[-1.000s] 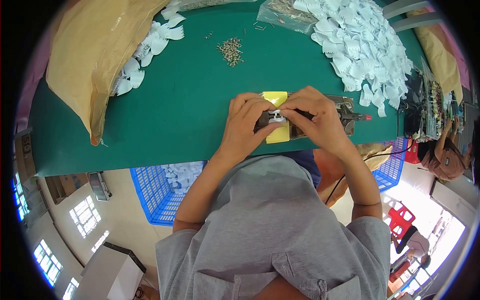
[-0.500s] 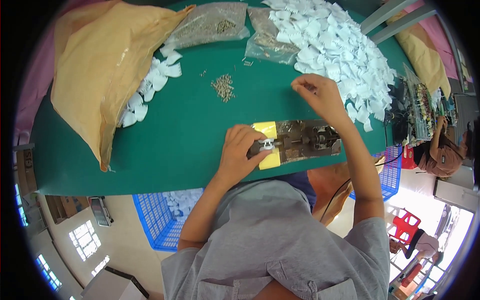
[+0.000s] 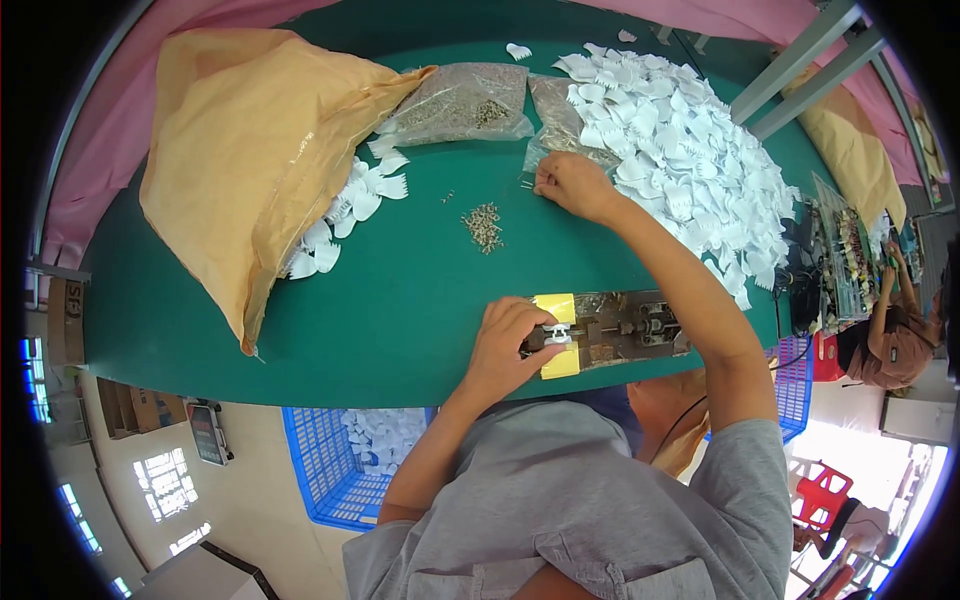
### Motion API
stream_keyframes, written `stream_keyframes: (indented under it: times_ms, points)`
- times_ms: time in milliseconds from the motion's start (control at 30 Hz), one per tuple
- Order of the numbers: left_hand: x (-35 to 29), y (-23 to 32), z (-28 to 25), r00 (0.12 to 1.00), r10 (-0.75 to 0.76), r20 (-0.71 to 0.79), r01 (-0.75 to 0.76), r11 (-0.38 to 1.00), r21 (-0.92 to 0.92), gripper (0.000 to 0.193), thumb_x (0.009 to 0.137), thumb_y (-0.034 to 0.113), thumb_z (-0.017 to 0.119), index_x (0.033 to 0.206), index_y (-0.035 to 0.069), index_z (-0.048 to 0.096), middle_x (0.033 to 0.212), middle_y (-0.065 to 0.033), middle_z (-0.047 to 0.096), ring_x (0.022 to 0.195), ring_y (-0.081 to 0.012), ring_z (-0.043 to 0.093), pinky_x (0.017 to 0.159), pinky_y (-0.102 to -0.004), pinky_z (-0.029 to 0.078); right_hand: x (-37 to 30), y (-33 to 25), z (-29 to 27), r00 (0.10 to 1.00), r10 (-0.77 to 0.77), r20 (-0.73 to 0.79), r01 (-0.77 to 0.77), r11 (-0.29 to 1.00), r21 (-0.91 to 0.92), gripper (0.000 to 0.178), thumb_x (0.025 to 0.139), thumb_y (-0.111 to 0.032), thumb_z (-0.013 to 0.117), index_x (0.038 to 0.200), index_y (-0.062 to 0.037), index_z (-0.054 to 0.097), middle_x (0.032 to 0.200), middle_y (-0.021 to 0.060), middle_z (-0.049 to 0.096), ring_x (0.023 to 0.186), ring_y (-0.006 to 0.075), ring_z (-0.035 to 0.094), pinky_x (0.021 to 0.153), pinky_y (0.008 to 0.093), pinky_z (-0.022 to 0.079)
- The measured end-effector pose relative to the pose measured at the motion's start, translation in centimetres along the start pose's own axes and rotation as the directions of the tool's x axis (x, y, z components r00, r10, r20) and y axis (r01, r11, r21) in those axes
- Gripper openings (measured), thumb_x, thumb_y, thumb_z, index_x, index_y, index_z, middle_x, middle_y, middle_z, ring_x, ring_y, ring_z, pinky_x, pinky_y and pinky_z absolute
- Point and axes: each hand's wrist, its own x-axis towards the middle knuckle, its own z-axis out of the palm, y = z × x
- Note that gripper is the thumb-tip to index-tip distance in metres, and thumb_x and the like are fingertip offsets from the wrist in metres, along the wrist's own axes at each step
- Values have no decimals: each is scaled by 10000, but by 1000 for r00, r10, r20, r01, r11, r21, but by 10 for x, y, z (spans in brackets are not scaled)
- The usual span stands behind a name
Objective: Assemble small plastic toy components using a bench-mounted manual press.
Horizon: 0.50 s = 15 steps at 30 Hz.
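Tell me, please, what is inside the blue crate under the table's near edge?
The blue crate holds a heap of white plastic pieces, like those piled on the table. The table edge and the person's left arm cover the crate's far and right parts.

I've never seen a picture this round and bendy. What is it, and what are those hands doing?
The camera sits on a person's head and looks down, so the edges bend. You see their own two arms over a green table. The left hand rests on a small metal press with yellow pads, touching a small white piece there. The right hand reaches far out, its fingers down on the table beside clear bags of tiny metal parts. A big heap of white plastic pieces lies on the right, a tan sack on the left, and a little pile of small metal pins in between.
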Motion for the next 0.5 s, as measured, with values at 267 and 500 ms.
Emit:
stream_keyframes:
  times_ms: [267, 500]
  points:
    - [0, 6, 0, 1000, 0, -12, 0, 1000, 14, 346, 769, 187, 894, 1036, 81, 702, 1045, -76, 702, 1070, -283, 617, 953, -407, 450, 10, 8, 4, 983, -177, -39, 176, 984, -40, 177, 898, -203, 700, 878, -27, 700, 965, 159, 730, 957, 391, 708, 830, 485, 576]
    - [-7, 4, 5, 999, -22, -37, 22, 1000, -5, 357, 758, 176, 899, 1041, 81, 702, 1039, -80, 696, 1060, -289, 614, 936, -411, 449, -29, -11, 4, 993, -95, 75, 70, 954, 292, 110, 886, -117, 707, 895, -9, 693, 820, 74, 691, 732, 241, 673, 667, 381, 544]
